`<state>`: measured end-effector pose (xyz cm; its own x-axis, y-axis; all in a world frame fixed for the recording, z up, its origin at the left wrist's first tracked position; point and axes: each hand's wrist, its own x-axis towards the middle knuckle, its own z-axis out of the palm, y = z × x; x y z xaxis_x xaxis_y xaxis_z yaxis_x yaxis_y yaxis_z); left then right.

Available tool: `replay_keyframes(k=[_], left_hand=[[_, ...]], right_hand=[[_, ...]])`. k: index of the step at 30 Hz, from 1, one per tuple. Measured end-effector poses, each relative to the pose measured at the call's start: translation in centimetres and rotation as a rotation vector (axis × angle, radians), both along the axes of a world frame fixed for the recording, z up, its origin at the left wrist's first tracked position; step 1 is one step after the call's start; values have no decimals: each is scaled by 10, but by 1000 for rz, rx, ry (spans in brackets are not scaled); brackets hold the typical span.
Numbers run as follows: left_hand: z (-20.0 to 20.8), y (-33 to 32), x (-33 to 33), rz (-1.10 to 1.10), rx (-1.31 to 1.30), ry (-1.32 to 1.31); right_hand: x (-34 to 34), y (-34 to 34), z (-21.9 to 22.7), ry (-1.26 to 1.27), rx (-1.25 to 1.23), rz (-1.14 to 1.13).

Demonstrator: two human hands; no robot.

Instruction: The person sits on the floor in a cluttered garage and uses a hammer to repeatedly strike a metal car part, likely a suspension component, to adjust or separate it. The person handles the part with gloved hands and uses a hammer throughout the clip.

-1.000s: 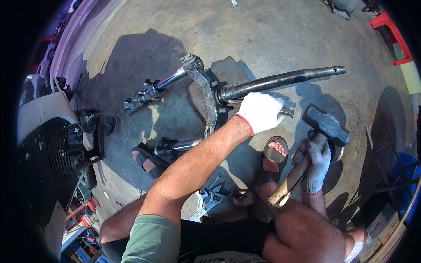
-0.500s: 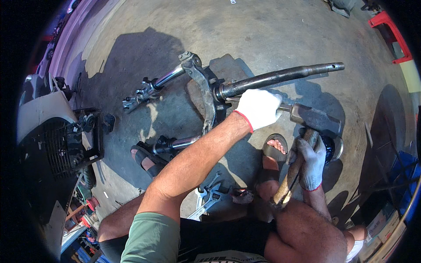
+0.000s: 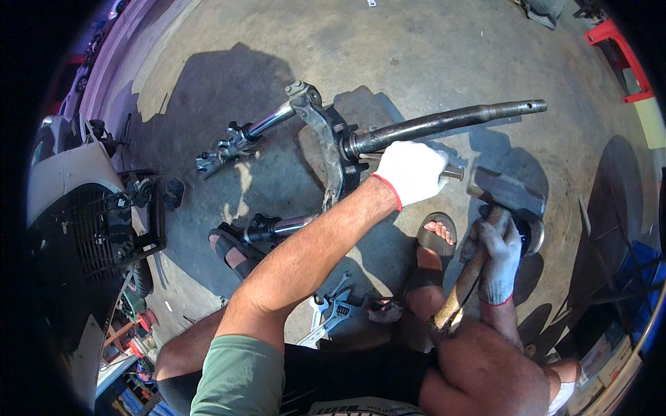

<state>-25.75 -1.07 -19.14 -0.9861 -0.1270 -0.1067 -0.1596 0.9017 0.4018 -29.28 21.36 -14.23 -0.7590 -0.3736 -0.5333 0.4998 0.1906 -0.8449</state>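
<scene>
My left hand, in a white glove, is closed around a metal chisel. The chisel's butt sticks out to the right of the fist; its other end reaches the base of a dark steering stem. That stem belongs to a motorcycle fork clamp lying on the floor, with chrome fork tubes attached. In my gloved right hand is a sledgehammer, gripped high on its wooden handle. A small gap separates the hammer head from the chisel's butt.
Between my sandalled feet lie an adjustable wrench and other wrenches. A vehicle body part with a black grille stands at the left. A round metal-rimmed object sits behind my right hand. A red plastic piece is far right.
The hammer head has drawn back to the right, off the chisel's butt, opening a small gap. My left hand and the fork have hardly moved.
</scene>
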Motion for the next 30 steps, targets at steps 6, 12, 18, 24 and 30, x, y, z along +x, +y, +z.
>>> replay_keyframes(k=[6,12,18,24,30], left_hand=[[-3,0,-1,-10,-7,47],[-9,-2,-1,-4,-35,58],[-5,-2,-2,8,-3,50],[0,-3,-1,58,10,91],[30,-5,-17,271,67,309]], right_hand=[[-3,-4,8,31,-26,-88],[-3,-9,10,37,-6,38],[-10,-3,8,50,-37,-94],[-6,-16,11,9,-19,43],[-16,-10,-10,-5,-12,-64]])
